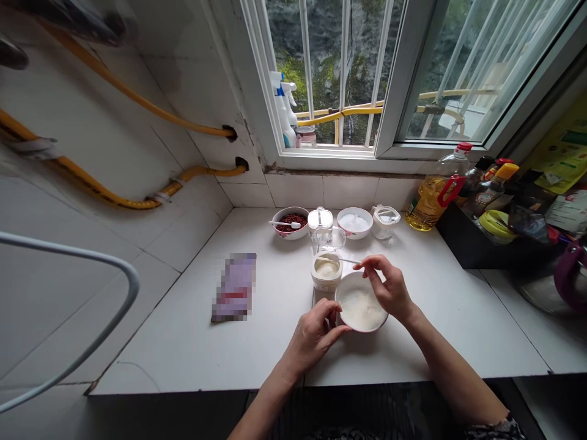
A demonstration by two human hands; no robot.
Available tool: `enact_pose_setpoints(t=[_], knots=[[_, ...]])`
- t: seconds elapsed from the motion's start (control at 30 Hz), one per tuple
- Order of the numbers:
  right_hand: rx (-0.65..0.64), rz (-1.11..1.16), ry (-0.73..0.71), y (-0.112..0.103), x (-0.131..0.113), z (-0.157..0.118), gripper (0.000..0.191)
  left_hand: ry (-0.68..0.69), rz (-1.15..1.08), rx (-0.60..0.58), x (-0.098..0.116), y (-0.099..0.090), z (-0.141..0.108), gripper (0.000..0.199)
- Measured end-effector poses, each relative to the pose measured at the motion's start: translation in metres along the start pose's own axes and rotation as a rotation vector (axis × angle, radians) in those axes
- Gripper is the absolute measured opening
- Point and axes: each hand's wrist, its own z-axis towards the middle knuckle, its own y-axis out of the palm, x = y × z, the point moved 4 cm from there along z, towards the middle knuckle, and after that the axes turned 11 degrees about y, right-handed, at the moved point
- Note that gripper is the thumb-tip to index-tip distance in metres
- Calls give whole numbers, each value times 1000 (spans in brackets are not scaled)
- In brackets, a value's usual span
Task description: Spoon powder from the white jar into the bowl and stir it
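Note:
My left hand (320, 327) grips the near left rim of a white bowl (384, 321) that holds a pale powdery substance. My right hand (385, 286) is above the bowl's right side, its fingers pinched on the handle of a small white spoon (351, 261). The spoon's head reaches into an open white jar (325, 285) of off-white powder, just behind the bowl. The jar's clear lid (329, 237) is flipped up at the back.
Behind the jar stand a bowl of dark red dried bits (280, 231), a lidded jar (320, 217), a bowl of white grains (354, 232) and another clear-lidded jar (385, 229). A purple packet (235, 287) lies left. An oil bottle (426, 198) and a black box (463, 244) of bottles stand right.

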Motion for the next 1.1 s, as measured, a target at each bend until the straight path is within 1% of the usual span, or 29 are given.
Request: enact_pose_setpoints(t=[0.07, 0.1, 0.13, 0.17, 0.23, 0.3, 0.33, 0.4, 0.5, 0.6, 0.7, 0.77, 0.8, 0.97, 1.03, 1.1], knots=[[-19, -200, -205, 4, -7, -3, 17, -3, 0, 1, 0, 0, 0, 24], [-22, -256, -276, 5, -10, -4, 19, -3, 0, 4, 1, 0, 1, 25], [-16, -276, -314, 4, -12, -5, 20, -3, -1, 6, 1, 0, 1, 25], [-1, -263, -315, 1, -13, -5, 20, -3, -2, 7, 1, 0, 1, 25], [40, -169, -233, -8, -14, -3, 17, -3, -4, 6, 1, -1, 0, 25], [52, -50, -66, -20, -11, 0, 12, 0, -3, 0, 0, -1, 0, 25], [38, 4, 11, -24, -9, 1, 12, 3, -2, -1, 0, -1, 0, 25], [-80, 49, 117, -27, -6, 3, 15, 5, -4, -2, 0, 0, 0, 25], [-246, -56, 127, -23, -5, 4, 16, 2, -9, 0, 0, 0, 0, 25], [-366, -206, 83, -11, -6, 2, 16, 1, -3, -3, 0, 0, 0, 25], [-466, -245, 77, -2, -7, -1, 16, 2, 5, -9, 1, 0, 0, 25], [-468, -199, 115, -1, -7, -1, 15, 3, 7, -8, 1, 0, 0, 26], [-452, -159, 157, -2, -5, 0, 14, 4, 7, -6, 1, 0, 1, 26], [-359, 147, 490, -12, 10, 6, 10, 6, 8, -8, 1, 1, 1, 27], [-317, 247, 560, -15, 14, 9, 8, 7, 7, -9, 0, 1, 1, 27], [-284, 317, 592, -17, 16, 11, 7, 7, 7, -9, 0, 0, 0, 26]])
